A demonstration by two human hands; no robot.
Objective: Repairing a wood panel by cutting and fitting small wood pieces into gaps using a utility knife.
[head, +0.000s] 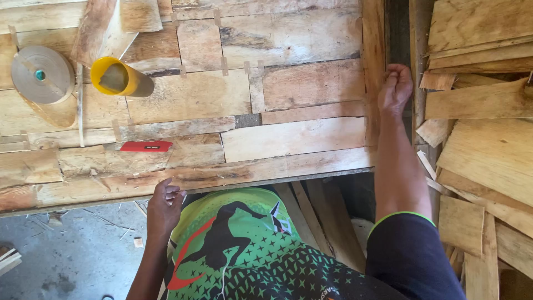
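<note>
On the workbench, the patched veneer sheet [222, 100] lies mostly taped, the left hand [164, 203] resting loosely empty on its near edge, the right hand [395, 86] curled over its right edge.

The right hand [395, 88] curls over the far side edge of the veneer sheet [311, 83], so its fingertips are hidden and its grip cannot be told. The left hand [164, 204] shows only its back at the near edge; its fingers are tucked from view. The sheet and the stacked veneer pieces [488, 139] are cut off by the frame. The tape roll's [42, 74] underside is hidden.
</note>
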